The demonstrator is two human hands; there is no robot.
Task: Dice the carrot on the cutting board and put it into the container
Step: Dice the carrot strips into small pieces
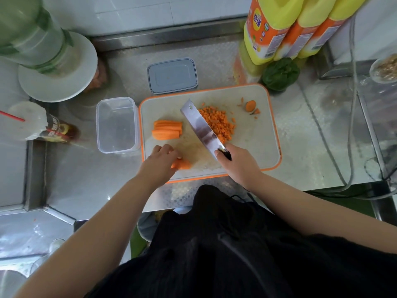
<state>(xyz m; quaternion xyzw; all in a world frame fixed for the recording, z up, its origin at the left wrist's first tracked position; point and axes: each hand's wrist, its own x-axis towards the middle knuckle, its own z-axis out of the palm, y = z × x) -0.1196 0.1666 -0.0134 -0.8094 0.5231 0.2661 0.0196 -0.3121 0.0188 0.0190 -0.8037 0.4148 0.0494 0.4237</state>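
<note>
A white cutting board with an orange rim (253, 147) lies on the steel counter. On it sit a pile of diced carrot (218, 122), a stack of carrot sticks (167, 129) and a carrot end piece (251, 105). My left hand (160, 161) holds a carrot chunk (182, 164) at the board's front edge. My right hand (236, 161) grips the handle of a cleaver (200, 125), its blade pointing away, slanted beside the dice. An empty clear container (117, 125) stands left of the board.
A grey container lid (172, 75) lies behind the board. Yellow bottles (290, 26) and a green vegetable (280, 74) stand at the back right. A white plate with a green jar (58, 67) and a sauce bottle (40, 125) are at the left. Cables (335, 147) run along the right.
</note>
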